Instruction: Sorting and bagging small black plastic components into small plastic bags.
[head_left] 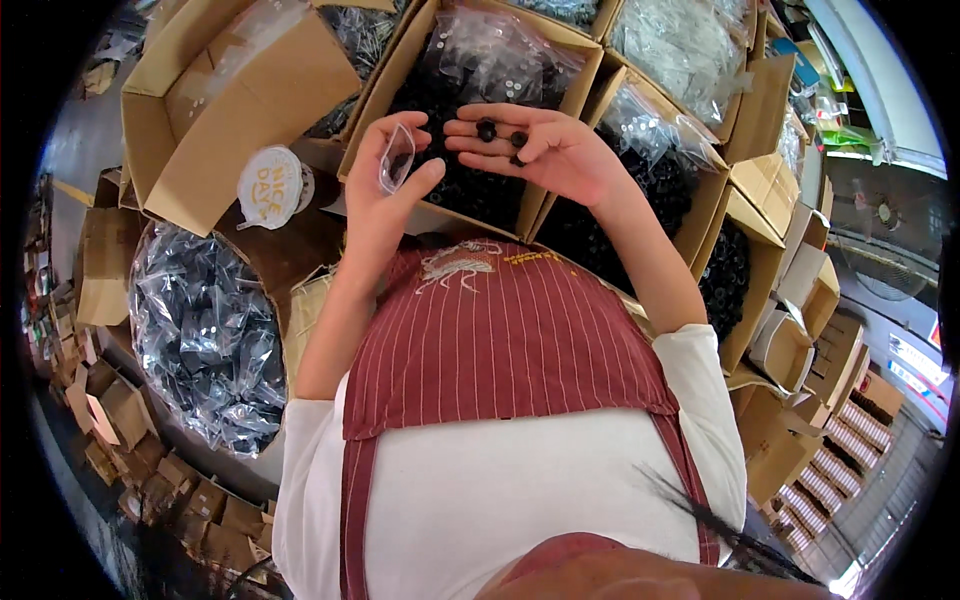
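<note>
Maroon striped apron (500, 340) over white shirt nearest, lower edge cut off by chin blur. Left hand (385, 185) pinching 1 small clear plastic bag (396, 158) btwn thumb and fingers, bag mouth up. Right hand (545, 150) palm up, fingers loosely curled, cupping 3 small black round parts (487, 130); more maybe hidden under fingers. Beyond hands, cardboard box (560, 55) of same black parts in bags. Left, 1 round bin of filled clear bags (205, 335). Approx 5 open boxes at back, contents hard to make out.
</note>
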